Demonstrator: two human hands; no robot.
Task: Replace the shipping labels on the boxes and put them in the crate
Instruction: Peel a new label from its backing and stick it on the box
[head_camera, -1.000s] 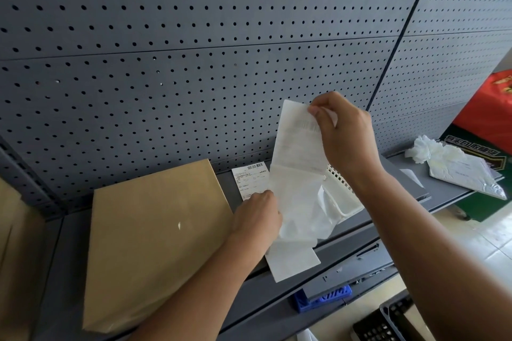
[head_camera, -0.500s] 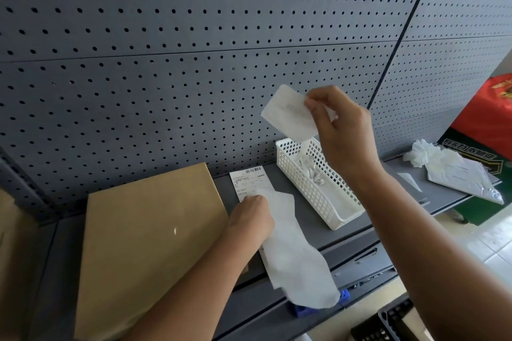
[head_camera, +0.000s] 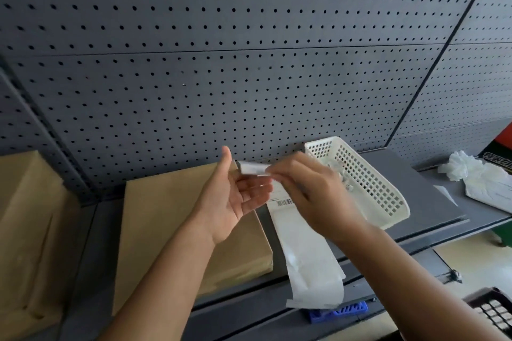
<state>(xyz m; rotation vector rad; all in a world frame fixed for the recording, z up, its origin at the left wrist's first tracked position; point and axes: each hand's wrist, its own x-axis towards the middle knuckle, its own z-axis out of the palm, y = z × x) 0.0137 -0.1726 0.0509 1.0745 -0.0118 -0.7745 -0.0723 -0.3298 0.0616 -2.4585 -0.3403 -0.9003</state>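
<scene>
Pinching a curled white label [head_camera: 253, 168] over the far corner of the flat cardboard box [head_camera: 171, 230], the right hand [head_camera: 313, 196] meets the left hand [head_camera: 232, 202], open-fingered, palm up, holding nothing.

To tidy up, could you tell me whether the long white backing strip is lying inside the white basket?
No, the backing strip lies on the grey shelf beside the white basket, its end hanging over the edge.

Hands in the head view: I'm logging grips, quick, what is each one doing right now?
Left hand: open, palm up, holding nothing.
Right hand: pinches a rolled white label.
</scene>
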